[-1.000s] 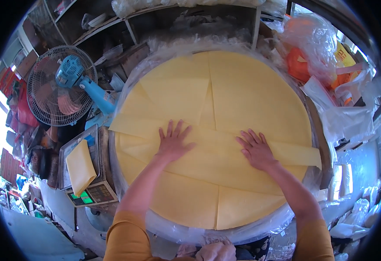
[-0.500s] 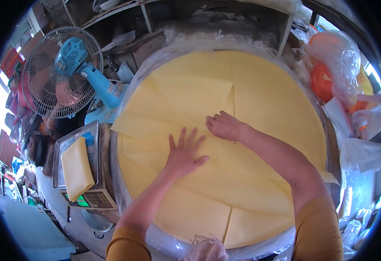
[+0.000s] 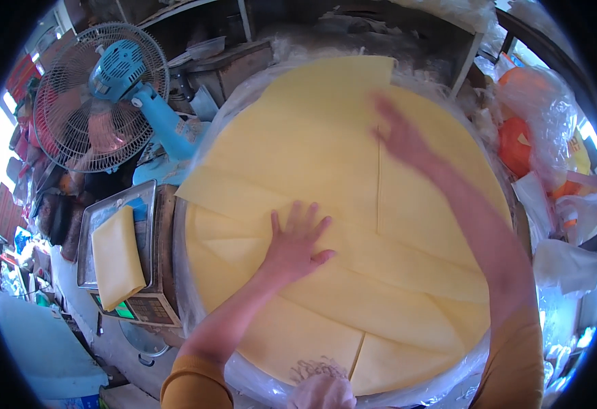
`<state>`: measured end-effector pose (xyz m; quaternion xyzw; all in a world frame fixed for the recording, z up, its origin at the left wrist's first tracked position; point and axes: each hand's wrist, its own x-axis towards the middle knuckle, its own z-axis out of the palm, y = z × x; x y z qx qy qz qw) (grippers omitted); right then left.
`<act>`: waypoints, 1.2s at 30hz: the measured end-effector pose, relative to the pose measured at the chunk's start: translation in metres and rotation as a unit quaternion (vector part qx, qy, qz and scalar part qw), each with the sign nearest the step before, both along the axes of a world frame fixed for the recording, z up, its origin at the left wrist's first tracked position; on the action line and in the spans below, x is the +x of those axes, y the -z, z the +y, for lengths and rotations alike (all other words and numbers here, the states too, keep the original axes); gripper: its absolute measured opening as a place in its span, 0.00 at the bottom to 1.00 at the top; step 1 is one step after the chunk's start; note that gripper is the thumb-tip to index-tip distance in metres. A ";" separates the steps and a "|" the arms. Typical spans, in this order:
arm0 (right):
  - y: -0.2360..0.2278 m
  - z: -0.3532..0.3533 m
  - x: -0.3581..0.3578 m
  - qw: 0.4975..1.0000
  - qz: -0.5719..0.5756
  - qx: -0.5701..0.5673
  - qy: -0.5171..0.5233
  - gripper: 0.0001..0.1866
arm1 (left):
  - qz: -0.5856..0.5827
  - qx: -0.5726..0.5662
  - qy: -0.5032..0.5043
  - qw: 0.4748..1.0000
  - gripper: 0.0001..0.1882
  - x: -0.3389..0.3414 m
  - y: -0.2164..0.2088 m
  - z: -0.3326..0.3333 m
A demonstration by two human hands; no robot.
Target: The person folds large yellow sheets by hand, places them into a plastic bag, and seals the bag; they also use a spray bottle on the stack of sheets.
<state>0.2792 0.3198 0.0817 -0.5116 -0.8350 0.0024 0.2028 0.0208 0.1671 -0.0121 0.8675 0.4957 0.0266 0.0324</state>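
Thin, pliable yellow sheets (image 3: 298, 143) lie overlapping in a broad round pile, with creases and straight seams between them. My left hand (image 3: 295, 242) rests flat on the pile left of its middle, fingers spread. Farther back and to the right, my right hand (image 3: 407, 140) is over the top sheet, blurred, with its fingers stretched out and nothing seen in them. Whether it touches the sheet is unclear. Beyond it, a square-cornered sheet end reaches the pile's far edge. Clear plastic film (image 3: 206, 146) shows around the pile's rim.
To the left, a folded yellow sheet (image 3: 117, 259) lies on the metal tray (image 3: 90, 228) of a scale. A blue fan (image 3: 117, 71) stands behind it. A knife (image 3: 185, 87) is near the fan. Plastic bags (image 3: 540, 116) crowd the right side. A shelf post (image 3: 467, 65) rises at the back.
My right hand has swept away from me and to the right, its curled fingers now stretched out. The sheet end now extends to the far edge. My left hand stays almost in place.
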 end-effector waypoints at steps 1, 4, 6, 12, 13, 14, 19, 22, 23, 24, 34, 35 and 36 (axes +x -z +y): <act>0.021 -0.043 -0.018 0.988 0.020 -0.144 -0.053 0.30 | 0.004 -0.005 -0.004 1.000 0.37 -0.008 0.005 0.000; 0.036 -0.157 -0.017 0.955 -0.230 -0.131 -0.132 0.29 | 0.009 0.038 0.014 0.999 0.36 -0.004 0.009 -0.002; 0.053 -0.196 0.007 0.962 -0.203 -0.165 -0.072 0.28 | 0.008 0.013 0.003 1.000 0.35 0.003 0.002 0.000; 0.092 -0.226 0.036 0.977 -0.151 -0.152 0.022 0.24 | 0.044 0.005 0.000 0.999 0.36 0.008 0.010 0.005; 0.085 -0.222 0.037 0.973 -0.149 -0.178 0.003 0.24 | 0.048 0.006 0.009 0.999 0.36 0.004 0.008 0.006; 0.074 -0.225 0.043 0.973 -0.144 -0.179 0.010 0.24 | 0.044 -0.016 -0.002 0.999 0.36 0.000 0.005 0.008; 0.045 -0.276 0.120 0.962 -0.116 -0.177 0.172 0.25 | 0.077 -0.040 0.035 0.996 0.38 0.041 -0.016 -0.059; 0.078 -0.316 0.153 0.949 -0.135 -0.164 0.234 0.25 | 0.037 -0.126 0.182 0.974 0.38 0.068 -0.011 -0.131; 0.083 -0.319 0.157 0.948 -0.134 -0.162 0.238 0.25 | 0.038 -0.123 0.186 0.974 0.38 0.071 -0.011 -0.133; 0.085 -0.318 0.152 0.951 -0.130 -0.143 0.242 0.25 | 0.038 -0.098 0.176 0.979 0.37 0.071 -0.006 -0.133; 0.050 -0.329 0.179 0.911 0.013 -0.335 0.240 0.17 | 0.122 0.045 0.237 0.963 0.22 0.072 0.000 -0.030; 0.044 -0.338 0.168 0.861 0.056 -0.429 0.269 0.15 | 0.119 0.046 0.237 0.963 0.22 0.072 0.001 -0.026; 0.034 -0.346 0.145 0.800 0.098 -0.517 0.289 0.14 | 0.111 0.049 0.206 0.971 0.23 0.068 0.000 -0.024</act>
